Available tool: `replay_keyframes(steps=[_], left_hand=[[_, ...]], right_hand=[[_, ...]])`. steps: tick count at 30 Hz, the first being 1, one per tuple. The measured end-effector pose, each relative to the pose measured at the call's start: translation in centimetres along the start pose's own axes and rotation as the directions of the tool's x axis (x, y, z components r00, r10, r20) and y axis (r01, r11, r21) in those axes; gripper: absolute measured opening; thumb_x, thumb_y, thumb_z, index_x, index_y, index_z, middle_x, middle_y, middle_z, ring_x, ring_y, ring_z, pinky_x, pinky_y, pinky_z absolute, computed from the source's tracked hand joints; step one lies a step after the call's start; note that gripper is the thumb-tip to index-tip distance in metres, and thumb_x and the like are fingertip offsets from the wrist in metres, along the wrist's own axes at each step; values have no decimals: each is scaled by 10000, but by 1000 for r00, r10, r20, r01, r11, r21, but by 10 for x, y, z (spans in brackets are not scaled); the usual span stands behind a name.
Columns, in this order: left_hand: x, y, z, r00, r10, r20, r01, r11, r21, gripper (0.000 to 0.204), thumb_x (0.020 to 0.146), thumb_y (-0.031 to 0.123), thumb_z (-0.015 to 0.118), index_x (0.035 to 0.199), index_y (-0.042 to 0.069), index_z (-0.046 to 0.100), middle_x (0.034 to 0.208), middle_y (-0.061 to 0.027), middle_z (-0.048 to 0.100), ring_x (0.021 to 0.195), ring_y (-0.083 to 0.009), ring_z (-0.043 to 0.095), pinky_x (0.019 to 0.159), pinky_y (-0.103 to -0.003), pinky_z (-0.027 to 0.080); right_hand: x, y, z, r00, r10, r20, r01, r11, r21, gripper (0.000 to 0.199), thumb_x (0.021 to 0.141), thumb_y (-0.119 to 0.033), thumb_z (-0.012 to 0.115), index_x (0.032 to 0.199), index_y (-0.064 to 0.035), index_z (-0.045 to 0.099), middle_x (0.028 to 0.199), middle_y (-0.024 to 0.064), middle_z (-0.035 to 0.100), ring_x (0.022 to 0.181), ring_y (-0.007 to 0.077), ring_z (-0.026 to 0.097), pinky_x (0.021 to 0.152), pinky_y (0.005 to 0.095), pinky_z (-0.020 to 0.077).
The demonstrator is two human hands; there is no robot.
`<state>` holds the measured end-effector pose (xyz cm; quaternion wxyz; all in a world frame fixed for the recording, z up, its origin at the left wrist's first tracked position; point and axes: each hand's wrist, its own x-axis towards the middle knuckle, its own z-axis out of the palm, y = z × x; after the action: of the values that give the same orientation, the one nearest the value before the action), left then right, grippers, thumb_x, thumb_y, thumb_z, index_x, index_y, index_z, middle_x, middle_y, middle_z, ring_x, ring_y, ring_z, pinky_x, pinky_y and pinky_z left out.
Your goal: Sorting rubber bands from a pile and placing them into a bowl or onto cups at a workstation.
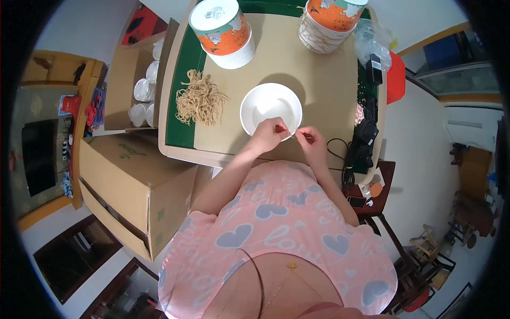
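My left hand and my right hand meet at the near rim of a white round tub, which stands with its mouth up. The fingertips of both hands are pinched close together. Something thin and pale shows between them, too small to name. Left of the tub lies a loose heap of tan twine pieces. Behind it rises a stack of white tubs topped by an orange and green printed tub. Another stack of tubs at the far right has twine strands draped round it.
Black chargers and cables run along the table's right edge, below a clear plastic bag. Large cardboard boxes stand at the left, one open with white wrapped items. A small dark red stool is at the right.
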<state>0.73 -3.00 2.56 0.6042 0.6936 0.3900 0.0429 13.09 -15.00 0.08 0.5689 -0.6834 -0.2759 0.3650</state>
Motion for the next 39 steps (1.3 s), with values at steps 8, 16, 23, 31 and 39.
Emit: replay_keyframes(steps=[8, 16, 23, 31, 39], left_hand=[[4, -7, -11, 993, -62, 98, 92, 937, -337, 126, 825, 66, 610, 909, -26, 590, 869, -86, 643, 813, -145, 622, 727, -267, 501], [3, 7, -11, 968, -211, 133, 246, 724, -644, 138, 823, 54, 512, 936, -23, 524, 780, -107, 608, 773, -190, 643, 724, -286, 530], [-4, 16, -5, 943, -323, 77, 309, 766, -563, 136, 828, 90, 523, 942, 19, 539, 630, -4, 468, 444, -77, 352, 381, -216, 255], [-12, 20, -10, 982, -187, -13, 185, 961, 205, 238, 855, 209, 611, 926, -16, 634, 782, -67, 624, 702, -123, 569, 634, -268, 451], [-2, 14, -6, 972, -220, 82, 233, 948, -215, 154, 900, 142, 504, 879, 11, 582, 818, -74, 616, 696, -128, 582, 648, -234, 488]], right_hand=[[1, -1, -2, 999, -35, 3, 35, 999, 23, 43, 821, -59, 630, 833, -25, 607, 734, -12, 607, 668, 51, 545, 630, 208, 445], [11, 0, -8, 978, -116, 174, 116, 993, 7, 45, 839, -42, 606, 838, -26, 564, 712, -28, 571, 644, 37, 510, 580, 196, 412], [19, 3, -19, 951, -21, 309, 65, 989, -134, 83, 907, -110, 516, 883, -31, 514, 687, 35, 551, 644, 90, 517, 595, 247, 419], [20, -2, -25, 965, -166, 204, 203, 963, -175, 111, 883, -151, 556, 881, -42, 536, 677, 144, 550, 574, 227, 542, 554, 327, 433], [29, 4, -22, 966, -178, 186, 193, 979, -71, 100, 814, -93, 652, 837, -27, 579, 699, 46, 601, 606, 106, 545, 574, 255, 448]])
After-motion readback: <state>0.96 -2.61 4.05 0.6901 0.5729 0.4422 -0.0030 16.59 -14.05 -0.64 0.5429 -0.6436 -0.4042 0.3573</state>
